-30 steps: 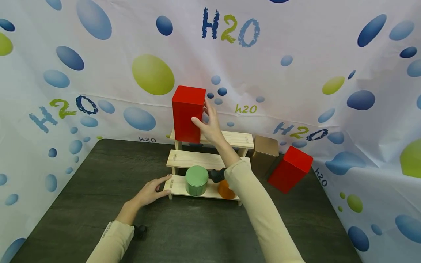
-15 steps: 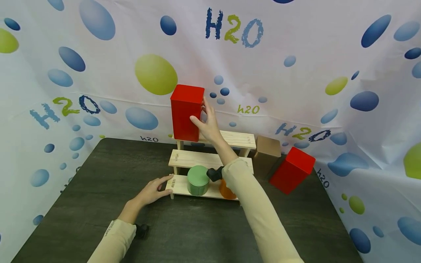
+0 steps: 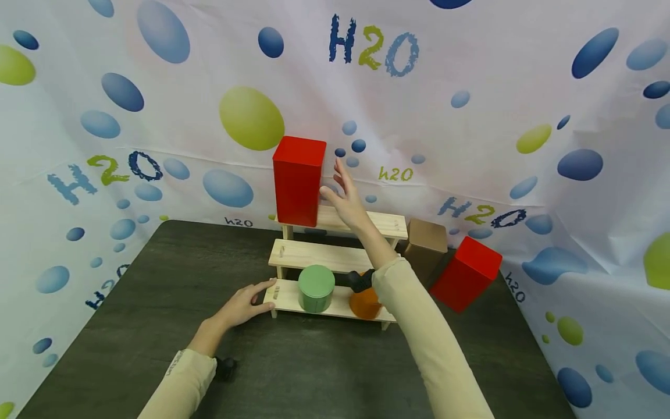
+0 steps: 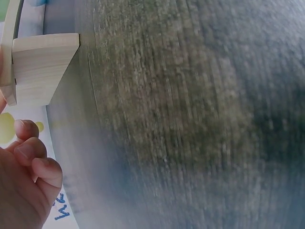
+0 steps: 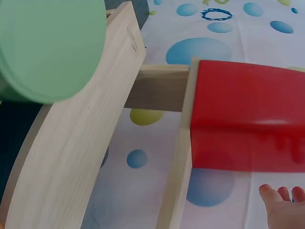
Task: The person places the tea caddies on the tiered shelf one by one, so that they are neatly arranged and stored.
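Note:
A tall red box [image 3: 297,189] stands upright on the left end of the top shelf of a three-tier wooden stand [image 3: 319,254]; the right wrist view also shows the red box [image 5: 248,114] on its shelf. Just right of it, my right hand [image 3: 348,201] is spread, with a gap between fingers and box. My left hand [image 3: 242,305] grips the left end of the lowest shelf between thumb and index finger; in the left wrist view the other fingers of my left hand [image 4: 28,176] are curled beside it. On that shelf stand a green round container [image 3: 316,289] and an orange one [image 3: 364,304].
Right of the stand are a brown box [image 3: 426,244] and a second red box [image 3: 467,273], which looks tilted. Behind the dark table [image 3: 303,372] hangs a white sheet [image 3: 450,134] with blue and green spots.
My right hand has let go of the red box and moved a little to the right. The box stands on the top shelf. My left hand keeps its place on the lowest shelf.

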Motion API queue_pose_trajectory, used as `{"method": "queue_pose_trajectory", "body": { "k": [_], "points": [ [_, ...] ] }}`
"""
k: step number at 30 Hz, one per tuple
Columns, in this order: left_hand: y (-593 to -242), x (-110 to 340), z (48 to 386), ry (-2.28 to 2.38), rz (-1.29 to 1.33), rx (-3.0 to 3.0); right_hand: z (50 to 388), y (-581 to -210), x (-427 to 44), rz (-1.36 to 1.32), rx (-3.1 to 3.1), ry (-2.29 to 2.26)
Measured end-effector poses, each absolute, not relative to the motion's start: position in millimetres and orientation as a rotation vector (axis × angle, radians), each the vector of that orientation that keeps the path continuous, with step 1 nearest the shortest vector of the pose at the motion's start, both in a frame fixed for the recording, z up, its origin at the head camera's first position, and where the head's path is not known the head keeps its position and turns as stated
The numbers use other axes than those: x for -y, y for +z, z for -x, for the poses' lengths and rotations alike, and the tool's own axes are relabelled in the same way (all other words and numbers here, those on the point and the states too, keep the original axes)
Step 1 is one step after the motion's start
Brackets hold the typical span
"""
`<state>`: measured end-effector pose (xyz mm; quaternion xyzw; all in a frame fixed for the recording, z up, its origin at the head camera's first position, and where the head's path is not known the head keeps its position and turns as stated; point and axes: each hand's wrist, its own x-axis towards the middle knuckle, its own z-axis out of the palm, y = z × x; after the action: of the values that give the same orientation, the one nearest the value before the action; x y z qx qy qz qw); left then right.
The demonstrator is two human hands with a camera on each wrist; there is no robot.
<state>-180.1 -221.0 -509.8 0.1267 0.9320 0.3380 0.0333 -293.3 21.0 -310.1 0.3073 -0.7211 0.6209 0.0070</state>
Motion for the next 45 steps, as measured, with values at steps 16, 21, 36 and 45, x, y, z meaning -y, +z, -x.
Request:
{"method": "queue_pose_trajectory", "body": {
  "k": [16, 21, 36, 45],
  "points": [
    [-510, 220, 178, 1.058, -0.447, -2.885, 273, -330, -67, -0.949, 2.200, 1.957],
    [-508, 220, 177, 1.058, -0.429, -2.876, 271, -333, -77, -0.939, 2.183, 1.922],
    [-501, 216, 175, 1.063, -0.437, -2.864, 277, -355, -116, -0.889, 2.118, 1.981],
    [-505, 217, 177, 1.054, -0.396, -2.872, 274, -369, -136, -0.864, 2.143, 1.980]
  ]
}}
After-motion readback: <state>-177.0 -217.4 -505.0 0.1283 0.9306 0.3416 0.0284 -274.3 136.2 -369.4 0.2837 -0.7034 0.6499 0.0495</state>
